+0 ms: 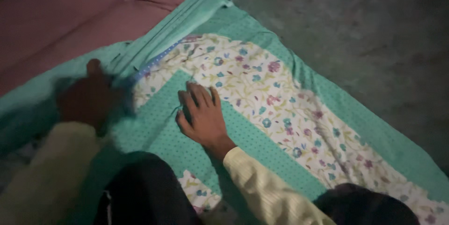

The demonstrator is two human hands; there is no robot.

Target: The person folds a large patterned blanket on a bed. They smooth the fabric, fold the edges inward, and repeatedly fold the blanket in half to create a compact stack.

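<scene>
A green dotted quilt [262,155] with a white floral band [276,98] lies spread on the floor [374,33], its long axis running from upper left to lower right. The right hand [203,112] rests palm down on it, its grip splayed flat and clamped on nothing, right where floral band meets dotted centre. The left hand [89,96], blurred, sits farther left beside the folded green edge [163,33]; whether its grip is closed cannot be told. A pink mat [70,14] lies beyond.
</scene>
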